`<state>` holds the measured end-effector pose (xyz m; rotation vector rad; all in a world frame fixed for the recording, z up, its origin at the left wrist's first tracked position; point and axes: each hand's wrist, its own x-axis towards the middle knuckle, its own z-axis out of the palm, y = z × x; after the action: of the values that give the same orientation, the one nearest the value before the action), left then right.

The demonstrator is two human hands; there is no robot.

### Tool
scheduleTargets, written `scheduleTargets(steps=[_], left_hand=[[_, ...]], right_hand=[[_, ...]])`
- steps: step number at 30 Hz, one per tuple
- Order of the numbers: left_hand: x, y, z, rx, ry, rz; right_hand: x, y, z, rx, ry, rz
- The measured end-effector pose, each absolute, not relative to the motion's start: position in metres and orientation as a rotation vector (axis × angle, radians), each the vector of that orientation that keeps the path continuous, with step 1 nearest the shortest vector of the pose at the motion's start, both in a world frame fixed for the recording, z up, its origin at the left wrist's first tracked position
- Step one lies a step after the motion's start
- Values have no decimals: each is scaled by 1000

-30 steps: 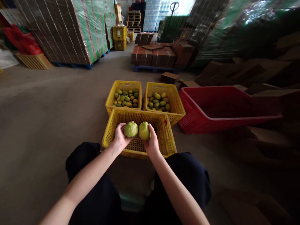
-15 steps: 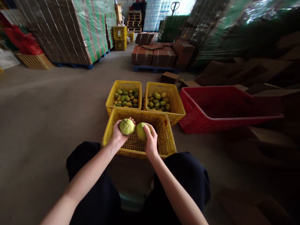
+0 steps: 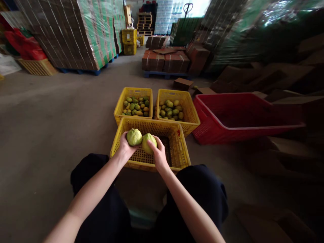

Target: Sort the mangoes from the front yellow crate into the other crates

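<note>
My left hand (image 3: 126, 145) cups a bumpy, pale green fruit (image 3: 134, 137) that looks like a guava, fingers wrapped under it. In my right hand (image 3: 160, 153) is a second, smoother guava-like fruit (image 3: 149, 143), its thumb pressed on the top side. The two fruits sit side by side, almost or just touching. Both hands are over a yellow plastic crate (image 3: 181, 148) whose slotted floor shows beneath them. Fingers behind and below the fruits are partly hidden.
Behind stand a left yellow crate (image 3: 118, 104) and a right yellow crate (image 3: 191, 108), both holding many green-yellow fruits. A large red basket (image 3: 206, 131) is to the right, with cardboard beyond it. Farther off are bundled cartons (image 3: 164, 62) on a blue pallet and tall wrapped stacks.
My right hand has moved left with its fruit, turning it and closing the gap between the two fruits. My left hand has shifted slightly left with its fruit.
</note>
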<state>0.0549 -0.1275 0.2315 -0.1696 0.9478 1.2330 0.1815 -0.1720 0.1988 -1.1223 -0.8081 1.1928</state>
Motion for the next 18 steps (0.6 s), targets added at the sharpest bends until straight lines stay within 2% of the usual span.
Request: scheduleTargets(steps=[5,10,18], left_hand=[[53,-127,233,-117,910,1248],[61,-134,237,-66,922,1163],[61,-135,238,-20,788,1187]], right_hand=[[194,-165,209,-1058,-636,1166],[193,-168,204,-1094,-781,1139],[186,-164,201,-980,-642,1338]])
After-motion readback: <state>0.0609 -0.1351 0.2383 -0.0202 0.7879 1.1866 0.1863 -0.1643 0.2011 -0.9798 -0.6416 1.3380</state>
